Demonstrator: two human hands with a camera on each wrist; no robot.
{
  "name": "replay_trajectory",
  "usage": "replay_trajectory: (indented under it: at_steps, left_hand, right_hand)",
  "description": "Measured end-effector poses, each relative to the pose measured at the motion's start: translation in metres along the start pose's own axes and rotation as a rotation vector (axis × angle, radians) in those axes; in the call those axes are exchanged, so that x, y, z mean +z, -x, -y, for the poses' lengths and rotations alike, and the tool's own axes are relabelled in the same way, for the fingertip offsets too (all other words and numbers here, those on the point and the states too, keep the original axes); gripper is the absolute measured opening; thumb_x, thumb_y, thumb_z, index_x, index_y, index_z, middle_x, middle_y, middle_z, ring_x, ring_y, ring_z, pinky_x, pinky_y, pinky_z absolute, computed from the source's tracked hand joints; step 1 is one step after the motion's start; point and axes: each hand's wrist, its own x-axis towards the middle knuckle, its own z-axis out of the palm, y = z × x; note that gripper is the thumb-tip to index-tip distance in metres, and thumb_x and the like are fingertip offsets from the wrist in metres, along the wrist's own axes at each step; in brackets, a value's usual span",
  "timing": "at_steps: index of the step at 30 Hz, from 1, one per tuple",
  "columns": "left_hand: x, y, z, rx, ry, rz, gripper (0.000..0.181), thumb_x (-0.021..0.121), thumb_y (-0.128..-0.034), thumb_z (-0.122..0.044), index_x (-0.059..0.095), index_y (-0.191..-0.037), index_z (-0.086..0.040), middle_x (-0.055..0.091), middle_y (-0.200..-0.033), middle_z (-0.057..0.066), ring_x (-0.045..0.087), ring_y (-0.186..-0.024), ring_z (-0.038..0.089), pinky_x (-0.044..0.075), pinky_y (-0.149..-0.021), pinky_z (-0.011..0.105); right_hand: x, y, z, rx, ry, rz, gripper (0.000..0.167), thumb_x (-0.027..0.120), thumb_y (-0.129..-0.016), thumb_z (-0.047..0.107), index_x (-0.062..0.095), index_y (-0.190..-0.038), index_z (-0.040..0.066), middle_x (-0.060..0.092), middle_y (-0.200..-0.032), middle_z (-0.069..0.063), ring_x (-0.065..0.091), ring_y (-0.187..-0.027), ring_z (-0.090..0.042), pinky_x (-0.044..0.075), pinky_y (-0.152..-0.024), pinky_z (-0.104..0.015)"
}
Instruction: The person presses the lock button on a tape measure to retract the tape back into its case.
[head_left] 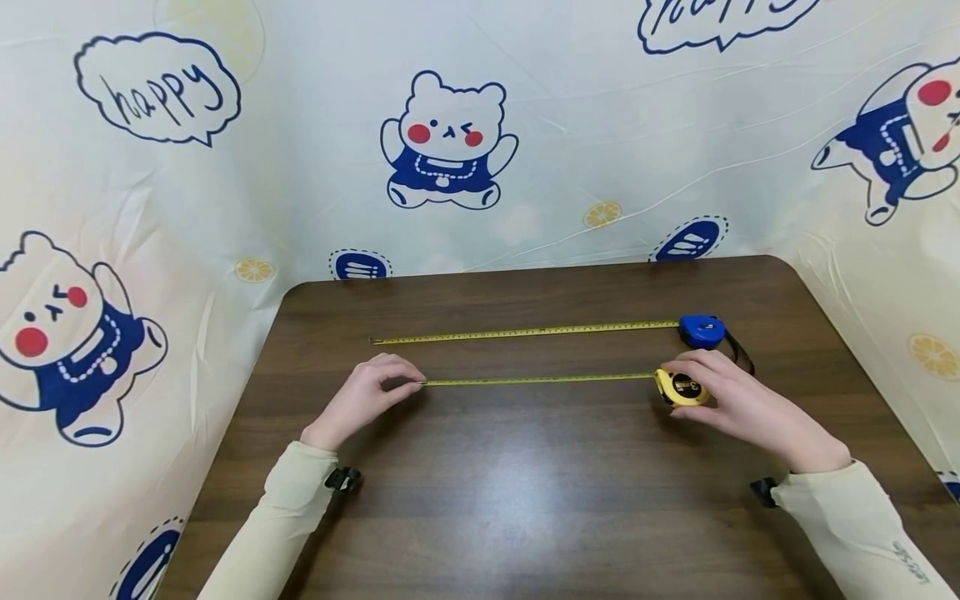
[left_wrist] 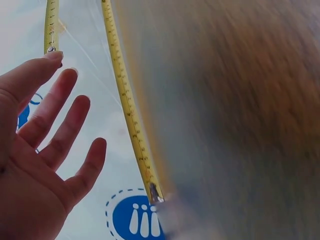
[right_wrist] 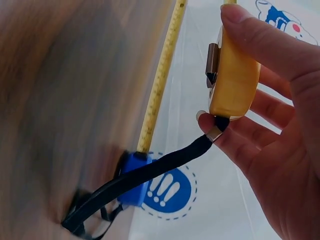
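Note:
In the head view my right hand (head_left: 731,396) grips a yellow tape measure (head_left: 681,388) with a black label. Its yellow blade (head_left: 540,381) runs straight out to the left. My left hand (head_left: 371,396) pinches the blade's end between thumb and finger; in the left wrist view the other fingers (left_wrist: 70,122) are spread. Farther back lies a blue tape measure (head_left: 702,332), its blade (head_left: 525,332) also drawn out leftward, roughly parallel to the yellow one's. From the yellow case hangs a black strap (right_wrist: 150,172), seen in the right wrist view.
A dark brown wooden table (head_left: 480,517) with rounded back corners lies beneath everything. A pale cloth (head_left: 315,167) printed with bears and lettering hangs behind it and on both sides. Each sleeve has a small black device (head_left: 343,479) at the wrist.

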Motion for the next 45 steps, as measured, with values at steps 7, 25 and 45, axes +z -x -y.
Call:
replay_trajectory:
  at_steps: [7,25,45]
  left_hand:
    - [0.007,-0.008,-0.007,0.015,0.012,0.013,0.013,0.082,-0.0905,-0.008,0.081,-0.102,-0.015,0.074,-0.104,-0.008,0.065,-0.105,0.015,0.054,-0.094,0.04]
    - [0.025,-0.025,-0.02,0.068,0.037,0.029,0.012,0.08,-0.0929,-0.01,0.08,-0.104,-0.016,0.075,-0.104,-0.006,0.066,-0.105,0.017,0.055,-0.093,0.039]
    - [0.045,-0.045,-0.033,0.173,0.036,0.015,0.013,0.082,-0.0912,-0.011,0.081,-0.102,-0.018,0.075,-0.1,-0.007,0.065,-0.102,0.017,0.054,-0.091,0.038]
  right_hand:
    - [0.005,-0.006,0.006,0.002,-0.019,0.012,0.071,0.098,-0.066,0.014,0.066,-0.128,0.005,0.065,-0.121,-0.003,0.058,-0.108,-0.018,0.037,-0.097,-0.009]
    - [0.015,-0.021,0.013,-0.01,-0.024,0.032,0.067,0.096,-0.072,0.02,0.066,-0.13,0.004,0.064,-0.122,-0.003,0.059,-0.109,-0.017,0.037,-0.098,-0.007]
    - [0.028,-0.039,0.023,-0.029,-0.03,0.071,0.064,0.093,-0.078,0.028,0.065,-0.131,0.004,0.064,-0.122,-0.004,0.058,-0.11,-0.017,0.056,-0.087,-0.039]
